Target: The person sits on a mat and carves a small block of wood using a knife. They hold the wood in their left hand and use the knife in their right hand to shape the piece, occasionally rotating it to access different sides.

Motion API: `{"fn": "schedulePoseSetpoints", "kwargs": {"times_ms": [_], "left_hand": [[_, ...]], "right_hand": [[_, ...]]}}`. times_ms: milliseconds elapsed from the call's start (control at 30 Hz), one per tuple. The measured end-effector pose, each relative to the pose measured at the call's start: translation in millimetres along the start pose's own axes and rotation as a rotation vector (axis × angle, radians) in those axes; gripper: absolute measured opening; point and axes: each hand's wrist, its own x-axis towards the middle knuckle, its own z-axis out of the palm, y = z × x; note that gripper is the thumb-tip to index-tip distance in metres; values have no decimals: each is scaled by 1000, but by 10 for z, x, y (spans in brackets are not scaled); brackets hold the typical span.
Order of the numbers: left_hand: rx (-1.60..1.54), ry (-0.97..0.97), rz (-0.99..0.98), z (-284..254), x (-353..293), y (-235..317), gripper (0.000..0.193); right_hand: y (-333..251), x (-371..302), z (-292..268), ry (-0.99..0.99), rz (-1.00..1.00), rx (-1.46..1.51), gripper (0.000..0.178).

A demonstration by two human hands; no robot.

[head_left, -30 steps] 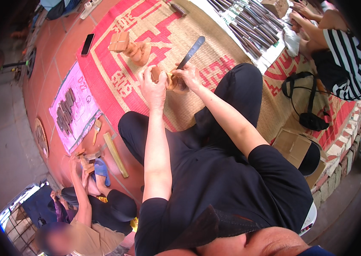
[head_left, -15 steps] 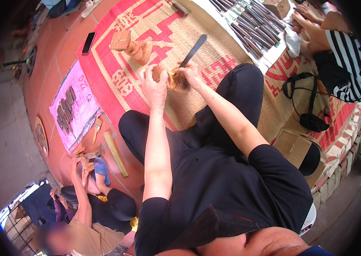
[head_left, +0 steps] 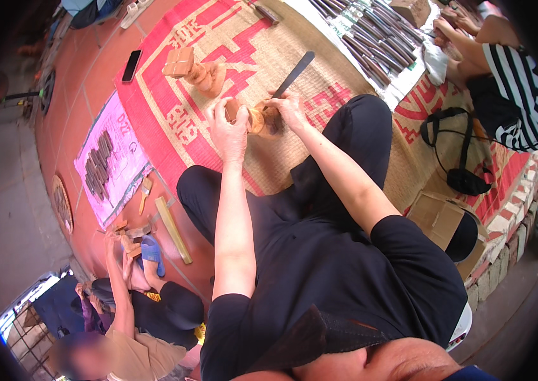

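My left hand is closed around a carved block of orange-brown wood. It grips the block's squared end, and the rounded carved part points toward my right hand. In my right hand is a long flat dark tool, its broad end slanting up and away to the right. The tool's lower end meets the carved wood, but my fingers and shadow hide the exact contact. Just beyond my left hand, a second carved wooden piece with a square block end lies on the red and tan woven mat.
Several dark-handled tools lie on a white cloth at the far right. Others rest on a pink sheet at left, near a phone, a brush and a wooden bar. Co-workers sit at lower left and far right.
My right hand and the dark tool have shifted slightly to the right. My left hand keeps its hold on the carved wood, almost unmoved.
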Motion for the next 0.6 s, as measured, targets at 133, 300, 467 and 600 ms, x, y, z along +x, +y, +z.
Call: {"fn": "schedulePoseSetpoints", "kwargs": {"times_ms": [133,300,467,600], "left_hand": [[4,-17,-4,-7,-7,35,34],[3,9,49,5,-3,-23,35],[5,0,18,-6,-6,5,35],[7,3,44,-1,-8,3,35]], "right_hand": [[83,-29,60,-59,-76,-72,34],[2,5,-3,1,-3,-20,35],[11,-40,44,-71,-19,-16,36],[83,13,19,-26,4,14,36]]}}
